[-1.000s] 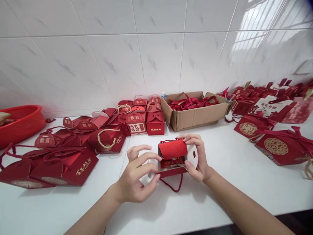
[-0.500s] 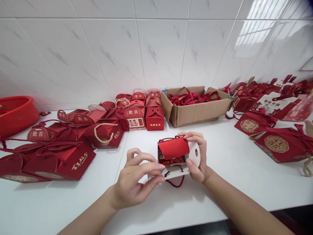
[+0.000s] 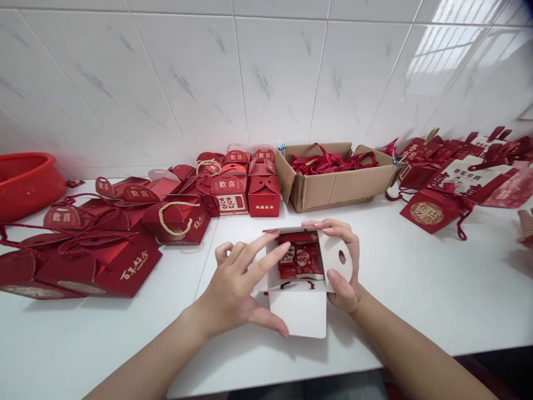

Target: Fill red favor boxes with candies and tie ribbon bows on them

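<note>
A small box (image 3: 297,314) with white inner flaps lies opened out on the white table, its front flap folded down toward me. Inside it are several red wrapped packets (image 3: 307,259). My left hand (image 3: 239,286) has its fingers spread over the box's left side, with the thumb at the front flap and the fingertips by the back left corner. At the right side, my right hand (image 3: 343,266) grips the rounded white flap with its hole, thumb inside and fingers behind.
Behind the hands, a cardboard carton (image 3: 343,189) holds red ribbons. Red gift boxes (image 3: 137,266) crowd the left, beside a red basin (image 3: 29,186). More boxes (image 3: 431,211) stand right, near another person's hand (image 3: 527,225).
The front flap has come down and the red back flap no longer covers the opening, so the packets show. My left hand's fingers have spread. One red box at the right is gone from its spot.
</note>
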`<state>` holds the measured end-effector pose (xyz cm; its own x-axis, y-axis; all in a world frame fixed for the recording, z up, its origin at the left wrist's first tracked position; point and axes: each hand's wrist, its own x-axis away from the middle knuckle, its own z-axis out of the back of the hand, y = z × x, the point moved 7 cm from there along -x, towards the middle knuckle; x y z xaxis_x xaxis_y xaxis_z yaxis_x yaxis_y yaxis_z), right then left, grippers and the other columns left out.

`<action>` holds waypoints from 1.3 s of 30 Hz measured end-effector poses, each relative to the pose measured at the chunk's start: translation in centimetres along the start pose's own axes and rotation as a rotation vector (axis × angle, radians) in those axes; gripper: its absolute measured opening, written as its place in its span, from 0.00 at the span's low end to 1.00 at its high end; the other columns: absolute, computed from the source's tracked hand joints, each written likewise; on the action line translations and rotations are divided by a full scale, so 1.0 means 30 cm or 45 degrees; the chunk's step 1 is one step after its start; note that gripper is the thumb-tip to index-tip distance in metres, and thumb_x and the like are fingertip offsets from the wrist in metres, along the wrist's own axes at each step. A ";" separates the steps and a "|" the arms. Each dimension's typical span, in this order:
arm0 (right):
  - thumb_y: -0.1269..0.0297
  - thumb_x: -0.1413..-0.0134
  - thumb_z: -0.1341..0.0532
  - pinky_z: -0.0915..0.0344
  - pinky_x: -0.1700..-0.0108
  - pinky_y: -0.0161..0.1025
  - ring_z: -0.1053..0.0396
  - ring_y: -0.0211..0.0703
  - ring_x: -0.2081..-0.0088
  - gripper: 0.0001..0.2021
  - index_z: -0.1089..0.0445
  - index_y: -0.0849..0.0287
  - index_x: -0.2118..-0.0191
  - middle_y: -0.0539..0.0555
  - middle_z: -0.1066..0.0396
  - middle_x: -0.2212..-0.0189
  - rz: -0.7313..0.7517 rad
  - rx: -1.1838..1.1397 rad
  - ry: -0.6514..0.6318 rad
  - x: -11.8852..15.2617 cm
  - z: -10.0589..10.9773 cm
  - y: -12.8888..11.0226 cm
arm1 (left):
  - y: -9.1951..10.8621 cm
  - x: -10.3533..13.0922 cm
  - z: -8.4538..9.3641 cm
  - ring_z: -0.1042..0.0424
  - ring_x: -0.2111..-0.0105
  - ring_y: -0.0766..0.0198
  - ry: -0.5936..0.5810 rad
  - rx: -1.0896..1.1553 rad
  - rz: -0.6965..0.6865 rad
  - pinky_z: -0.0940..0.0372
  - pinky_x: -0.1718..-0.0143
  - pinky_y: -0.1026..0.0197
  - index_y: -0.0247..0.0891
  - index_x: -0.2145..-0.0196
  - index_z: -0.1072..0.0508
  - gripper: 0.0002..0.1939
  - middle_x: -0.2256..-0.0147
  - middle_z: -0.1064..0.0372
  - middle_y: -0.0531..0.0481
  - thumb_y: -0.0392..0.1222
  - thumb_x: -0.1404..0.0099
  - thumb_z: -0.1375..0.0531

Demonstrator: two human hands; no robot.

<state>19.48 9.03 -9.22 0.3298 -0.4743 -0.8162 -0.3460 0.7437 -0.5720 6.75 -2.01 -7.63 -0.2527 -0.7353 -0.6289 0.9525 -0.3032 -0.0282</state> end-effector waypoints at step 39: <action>0.52 0.39 0.46 0.39 0.43 0.50 0.38 0.55 0.42 0.22 0.37 0.53 0.42 0.55 0.36 0.42 -0.688 0.087 -0.549 -0.032 -0.074 0.062 | 0.016 0.022 -0.019 0.27 0.59 0.52 -0.083 0.024 0.426 0.32 0.69 0.57 0.32 0.46 0.39 0.27 0.49 0.33 0.36 0.51 0.37 0.43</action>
<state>16.56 9.83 -9.70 0.7649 -0.5675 -0.3049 0.0164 0.4904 -0.8714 7.13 -2.28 -8.51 0.0623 -0.8331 -0.5496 0.9812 -0.0495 0.1863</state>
